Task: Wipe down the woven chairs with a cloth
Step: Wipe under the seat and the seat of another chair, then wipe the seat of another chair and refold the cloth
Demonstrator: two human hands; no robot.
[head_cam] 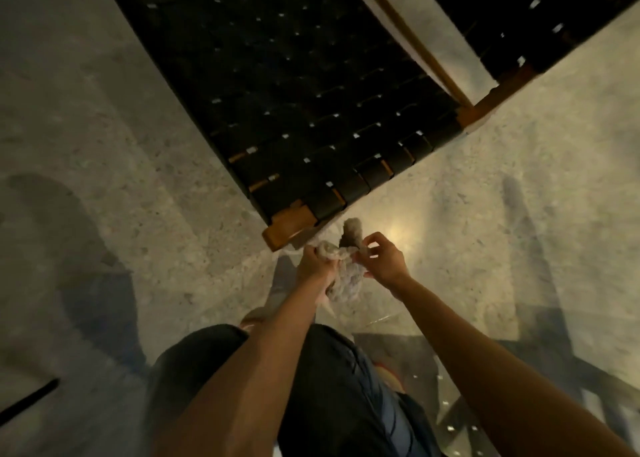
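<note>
Both hands on crumpled cloth (346, 276), held above floor (104, 145) just beside chair (294, 93) corner. L hand (315, 266) grips bunch; R hand (381, 259) pinches edge w/ fingertips.

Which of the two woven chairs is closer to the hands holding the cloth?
The central chair, its wooden corner right beside the cloth; the other chair is off at the upper right.

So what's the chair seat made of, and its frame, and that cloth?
The seat is flat black straps woven over and under, maybe leather or webbing. The frame looks like varnished brown wood. The cloth is soft, pale, crumpled fabric, bunched between the left hand and right hand.
</note>
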